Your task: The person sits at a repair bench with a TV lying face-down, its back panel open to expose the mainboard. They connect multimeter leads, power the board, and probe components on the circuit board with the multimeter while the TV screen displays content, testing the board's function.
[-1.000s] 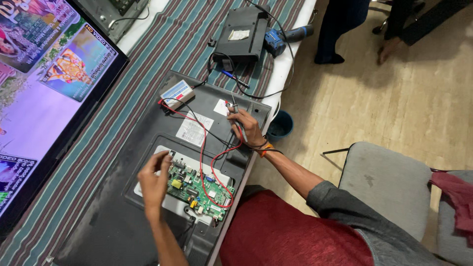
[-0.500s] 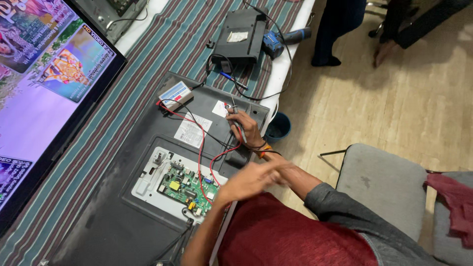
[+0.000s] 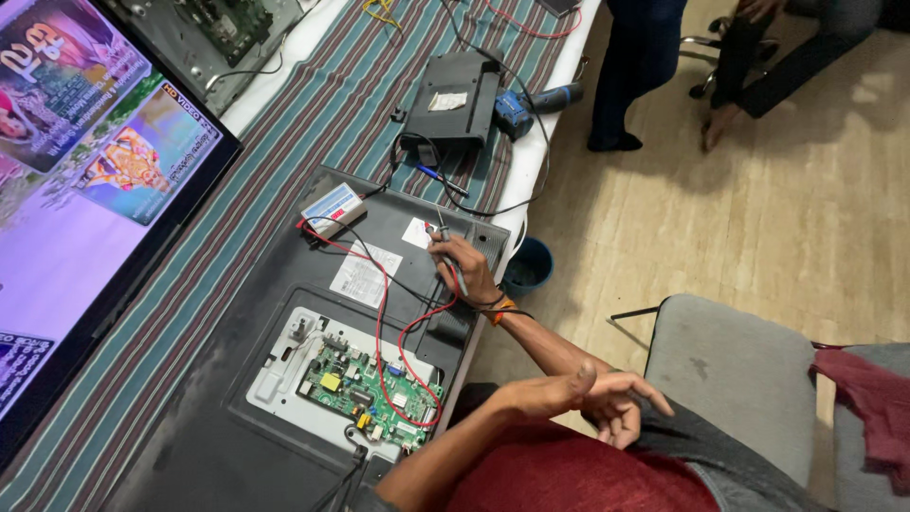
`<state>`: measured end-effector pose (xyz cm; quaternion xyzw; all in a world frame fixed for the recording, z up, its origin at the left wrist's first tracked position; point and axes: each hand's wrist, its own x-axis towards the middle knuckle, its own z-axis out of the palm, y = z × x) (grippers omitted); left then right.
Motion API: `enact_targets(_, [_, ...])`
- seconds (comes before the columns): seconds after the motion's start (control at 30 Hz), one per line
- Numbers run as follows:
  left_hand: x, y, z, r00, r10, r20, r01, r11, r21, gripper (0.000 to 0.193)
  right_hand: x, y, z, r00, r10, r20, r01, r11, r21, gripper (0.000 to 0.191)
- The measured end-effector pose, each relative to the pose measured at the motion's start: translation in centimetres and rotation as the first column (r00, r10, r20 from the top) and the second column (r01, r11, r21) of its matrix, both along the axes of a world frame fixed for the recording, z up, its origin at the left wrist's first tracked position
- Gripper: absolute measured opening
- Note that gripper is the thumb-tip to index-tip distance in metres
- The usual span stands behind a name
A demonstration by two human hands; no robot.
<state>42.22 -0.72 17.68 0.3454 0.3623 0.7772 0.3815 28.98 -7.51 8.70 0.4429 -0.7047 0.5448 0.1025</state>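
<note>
Item: probe leads [image 3: 384, 313], red and black, thin, limp, light; best pinched at the stiff probe handles. Location: across the television back panel [image 3: 284, 379], circuit board [image 3: 365, 389] at 7 o'clock. Right hand [image 3: 464, 270] gripped the probes; left hand [image 3: 607, 398] empty, fingers loose.

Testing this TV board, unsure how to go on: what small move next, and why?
Probably move the left hand over to the green circuit board: it hangs empty, away from it, while the right hand holds probes on the TV back.
</note>
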Motion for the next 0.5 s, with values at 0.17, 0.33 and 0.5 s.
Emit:
enact_targets(0.17, [0.8, 0.3, -0.7, 0.987, 0.097, 0.125, -0.099, 0.995, 0.007, 0.123, 0.0, 0.1, -0.2, 1.0, 0.009, -0.005, -0.009, 0.999, -0.04, 0.026])
enact_targets(0.33, [1.2, 0.6, -2.8, 0.995, 0.08, 0.057, -0.078, 0.996, -0.034, 0.11, -0.2, 0.1, -0.5, 1.0, 0.02, -0.006, -0.02, 0.999, -0.035, 0.028])
enact_targets(0.5, [1.5, 0.6, -5.3, 0.99, 0.136, 0.04, -0.129, 0.981, -0.141, 0.099, -0.2, -0.1, -0.4, 1.0, 0.027, 0.006, -0.027, 0.998, -0.05, 0.027])
